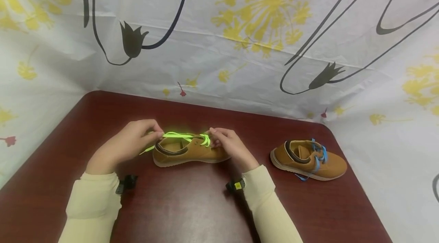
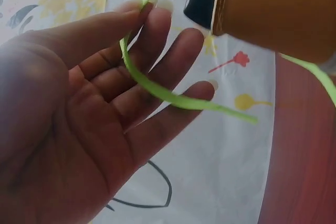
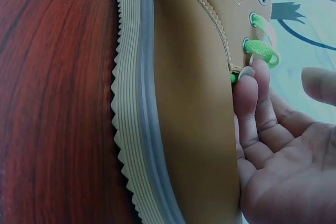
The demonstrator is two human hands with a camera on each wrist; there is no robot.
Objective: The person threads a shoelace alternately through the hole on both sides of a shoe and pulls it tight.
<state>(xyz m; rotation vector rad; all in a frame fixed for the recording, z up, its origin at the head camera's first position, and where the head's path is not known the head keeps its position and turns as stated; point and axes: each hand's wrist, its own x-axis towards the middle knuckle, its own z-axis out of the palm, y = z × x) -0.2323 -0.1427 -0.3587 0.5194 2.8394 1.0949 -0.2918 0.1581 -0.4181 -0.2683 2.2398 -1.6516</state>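
A tan shoe (image 1: 192, 155) with a neon green lace (image 1: 178, 135) lies sole down on the table, toe to the right. My left hand (image 1: 128, 144) pinches one end of this lace between thumb and forefinger above the heel opening. In the left wrist view, the loose tail of the lace (image 2: 181, 100) curves across the other fingers. At the front of the lacing is my right hand (image 1: 231, 144). Its bent fingertips (image 3: 247, 85) touch the shoe by the lowest lace loops, while its thumb (image 3: 320, 83) stands apart from them.
To the right, a matching tan shoe (image 1: 332, 164) with a blue lace (image 1: 324, 155) sits near the table's right edge. The dark red table (image 1: 192, 205) backs onto a white patterned sheet (image 1: 192, 63), which also hangs along both sides.
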